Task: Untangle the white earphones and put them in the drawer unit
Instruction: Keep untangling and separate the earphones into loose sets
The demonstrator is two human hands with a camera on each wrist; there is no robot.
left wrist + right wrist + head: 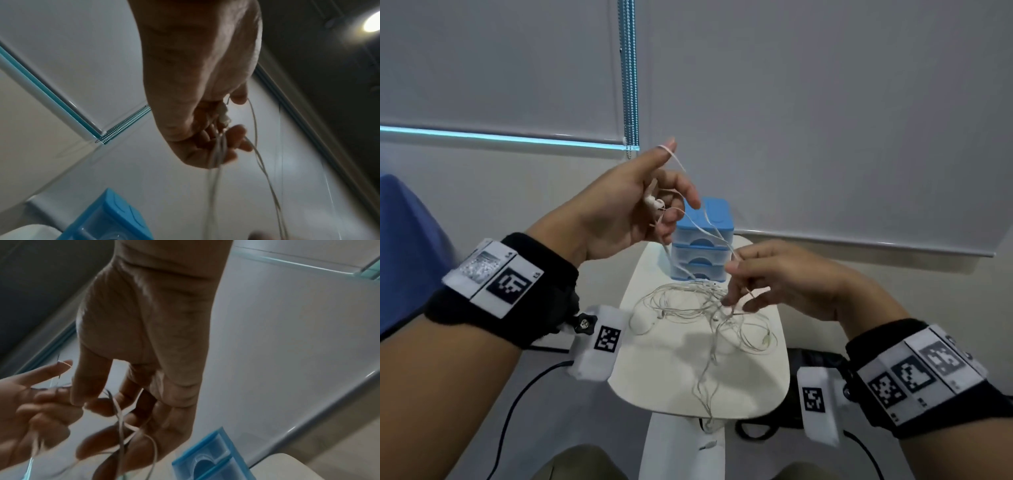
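Observation:
The white earphones (698, 305) lie as a tangled heap of thin cord on the small white table (661, 370), with strands rising to both hands. My left hand (640, 202) is raised above the table, its fingers curled round the earbuds (655, 204) and cord, one loop over the index fingertip. My right hand (763, 274) is lower and to the right, pinching strands of the cord between thumb and fingers. The blue drawer unit (702, 240), with clear drawers, stands at the table's far end behind the hands. The left wrist view shows the earbuds (224, 116) in the curled fingers.
A wall with a roller blind and its bead chain (630, 85) rises behind the table. Black cables (517, 404) run along the floor on the left, and a dark bag (815, 363) sits right of the table. Part of the cord hangs over the table's near edge.

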